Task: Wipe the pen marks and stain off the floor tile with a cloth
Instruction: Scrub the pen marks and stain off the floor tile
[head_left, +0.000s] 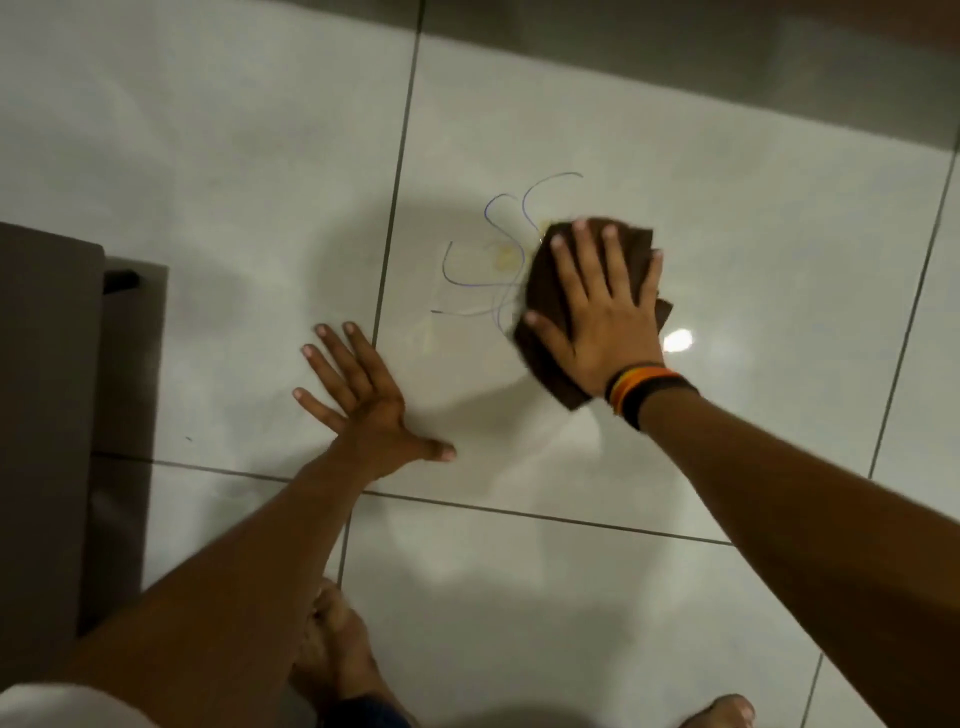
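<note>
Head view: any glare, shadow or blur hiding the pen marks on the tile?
Head view: a bright glare spot lies right of the brown cloth, clear of the blue pen marks; a soft round shadow dims them; the yellowish stain stays visible; the picture is slightly soft.

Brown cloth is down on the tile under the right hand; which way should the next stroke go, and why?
Probably sweep the brown cloth leftward. The right hand presses it flat at the right edge of the marks, while the blue pen loops and the yellowish stain lie uncovered just to its left. The left hand is braced flat on the white floor tile, below those marks.
</note>
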